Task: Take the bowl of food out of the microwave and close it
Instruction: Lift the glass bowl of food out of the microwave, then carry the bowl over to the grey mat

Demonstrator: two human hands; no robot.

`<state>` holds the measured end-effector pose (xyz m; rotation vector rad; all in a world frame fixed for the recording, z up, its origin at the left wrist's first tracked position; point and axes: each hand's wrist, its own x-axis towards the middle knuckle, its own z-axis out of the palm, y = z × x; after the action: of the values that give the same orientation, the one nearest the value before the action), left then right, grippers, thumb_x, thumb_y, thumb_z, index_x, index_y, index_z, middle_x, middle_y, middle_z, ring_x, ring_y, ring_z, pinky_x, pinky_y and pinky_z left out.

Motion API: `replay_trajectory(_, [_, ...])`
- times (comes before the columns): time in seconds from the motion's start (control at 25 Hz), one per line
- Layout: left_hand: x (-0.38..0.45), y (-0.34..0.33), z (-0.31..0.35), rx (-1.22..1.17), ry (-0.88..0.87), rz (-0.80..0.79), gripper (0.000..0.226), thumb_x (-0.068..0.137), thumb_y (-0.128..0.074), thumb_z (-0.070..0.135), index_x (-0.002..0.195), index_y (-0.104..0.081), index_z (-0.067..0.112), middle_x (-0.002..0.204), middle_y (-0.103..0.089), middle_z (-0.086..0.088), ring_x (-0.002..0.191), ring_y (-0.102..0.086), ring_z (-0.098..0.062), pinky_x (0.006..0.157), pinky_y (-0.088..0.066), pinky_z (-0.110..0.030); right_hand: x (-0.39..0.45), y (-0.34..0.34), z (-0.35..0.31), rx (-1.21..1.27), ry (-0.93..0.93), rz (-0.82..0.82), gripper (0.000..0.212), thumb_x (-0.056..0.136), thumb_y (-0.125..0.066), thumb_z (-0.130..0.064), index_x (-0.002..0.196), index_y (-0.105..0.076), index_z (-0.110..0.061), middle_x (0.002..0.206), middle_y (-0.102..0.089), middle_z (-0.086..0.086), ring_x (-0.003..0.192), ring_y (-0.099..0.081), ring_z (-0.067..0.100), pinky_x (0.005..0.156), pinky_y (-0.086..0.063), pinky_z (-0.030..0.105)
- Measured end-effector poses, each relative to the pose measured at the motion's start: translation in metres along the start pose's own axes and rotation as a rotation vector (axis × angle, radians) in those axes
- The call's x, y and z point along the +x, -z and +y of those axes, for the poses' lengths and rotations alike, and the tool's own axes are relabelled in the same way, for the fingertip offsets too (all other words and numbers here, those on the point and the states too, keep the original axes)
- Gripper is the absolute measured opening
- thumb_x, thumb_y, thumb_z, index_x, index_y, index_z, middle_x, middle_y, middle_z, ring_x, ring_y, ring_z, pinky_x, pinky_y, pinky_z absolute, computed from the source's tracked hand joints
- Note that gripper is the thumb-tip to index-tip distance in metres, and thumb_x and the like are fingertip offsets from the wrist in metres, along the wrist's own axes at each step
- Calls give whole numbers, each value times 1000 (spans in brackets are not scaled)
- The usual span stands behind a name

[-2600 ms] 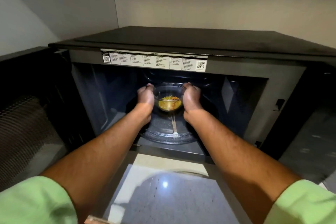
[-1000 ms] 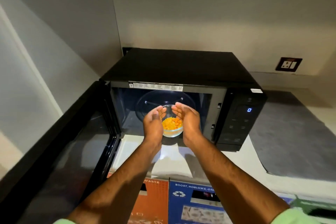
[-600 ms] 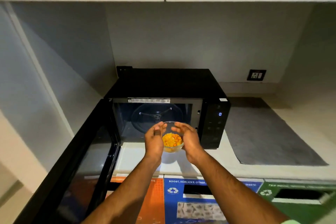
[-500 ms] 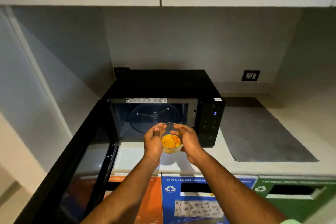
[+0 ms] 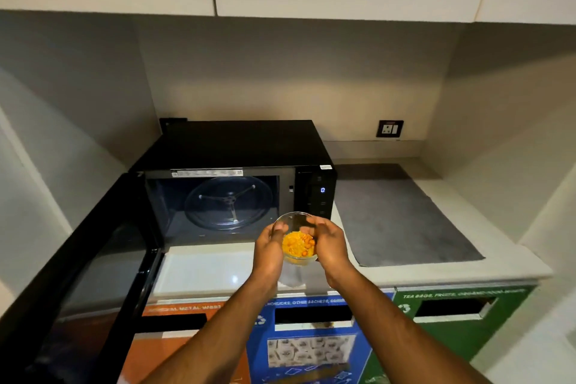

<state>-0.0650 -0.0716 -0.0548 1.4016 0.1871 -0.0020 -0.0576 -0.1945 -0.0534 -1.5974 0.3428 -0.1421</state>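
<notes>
A small clear glass bowl (image 5: 296,240) of orange-yellow food is held above the white counter, in front of the microwave's control panel. My left hand (image 5: 268,248) grips its left side and my right hand (image 5: 329,243) cups its right side. The black microwave (image 5: 237,146) stands at the back left of the counter. Its door (image 5: 93,277) is swung wide open to the left, and the bare glass turntable (image 5: 229,203) shows inside the cavity.
A grey mat (image 5: 399,215) lies on the counter (image 5: 205,268) right of the microwave. A wall socket (image 5: 389,128) sits behind it. Below the counter edge are orange (image 5: 174,340), blue (image 5: 311,349) and green (image 5: 452,321) waste bins. Cabinets hang overhead.
Both hands have drawn the bowl out of the microwave cavity and toward me, then shifted it to the right. The view has pulled back from the microwave. The door stays open.
</notes>
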Motion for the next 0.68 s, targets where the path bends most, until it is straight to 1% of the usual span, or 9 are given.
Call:
replay_trajectory(0.12, [-7, -41, -25, 85, 52, -72, 35, 104, -41, 33, 131, -58, 19, 121, -70, -10, 110, -66, -23, 95, -54, -37, 17, 41, 19, 26, -13, 61, 31, 107, -45, -28, 117, -73, -21, 107, -78, 11, 100, -74, 30, 91, -62, 47])
replay_trajectory(0.16, [-9, -54, -34, 102, 81, -91, 37, 104, -39, 34, 133, -57, 19, 123, -68, -9, 112, -66, -23, 97, -53, -36, 23, 54, 26, 36, -24, 86, 31, 107, -44, -25, 117, -73, -18, 107, -78, 13, 100, -74, 33, 90, -62, 47])
replay_trajectory(0.28, [-13, -102, -53, 118, 173, -112, 38, 104, -38, 34, 130, -58, 16, 124, -68, -10, 114, -65, -24, 103, -51, -41, 45, 99, 38, 84, -62, 169, 31, 105, -45, -17, 115, -73, -8, 108, -76, 22, 101, -72, 40, 90, -60, 50])
replay_trajectory(0.36, [-12, -137, -58, 131, 217, -107, 35, 104, -41, 32, 125, -61, 13, 121, -70, -12, 109, -67, -25, 97, -55, -41, 64, 131, 42, 76, -69, 205, 33, 105, -43, -15, 116, -73, -8, 110, -76, 22, 102, -72, 40, 95, -59, 52])
replay_trajectory(0.4, [-10, -153, -58, 128, 246, -109, 32, 103, -44, 30, 122, -63, 12, 118, -71, -13, 106, -68, -25, 88, -57, -37, 75, 145, 44, 63, -74, 222, 34, 106, -42, -15, 117, -73, -8, 111, -75, 21, 103, -72, 39, 96, -58, 52])
replay_trajectory(0.48, [-3, -187, -59, 64, 313, -136, 27, 102, -47, 23, 117, -63, 9, 112, -72, -15, 96, -70, -24, 71, -56, -28, 98, 171, 48, 49, -74, 252, 35, 106, -41, -16, 119, -72, -9, 114, -75, 18, 104, -72, 36, 96, -59, 51])
replay_trajectory(0.56, [4, -212, -60, 6, 352, -167, 23, 102, -45, 19, 113, -61, 5, 94, -70, -14, 73, -67, -17, 60, -52, -24, 120, 191, 52, 62, -92, 287, 35, 106, -41, -19, 120, -72, -11, 116, -73, 17, 105, -71, 37, 95, -59, 50])
replay_trajectory(0.64, [16, -234, -65, 21, 347, -187, 20, 102, -43, 14, 107, -59, 3, 69, -58, -8, 50, -53, -12, 53, -44, -23, 142, 206, 55, 70, -108, 321, 34, 106, -41, -19, 120, -71, -11, 119, -72, 19, 108, -69, 39, 96, -59, 51])
replay_trajectory(0.68, [23, -248, -70, 36, 343, -185, 20, 101, -42, 10, 107, -59, 1, 65, -53, -10, 50, -48, -14, 54, -40, -26, 154, 215, 58, 66, -113, 322, 34, 106, -41, -20, 119, -71, -11, 120, -71, 20, 108, -69, 39, 96, -59, 52])
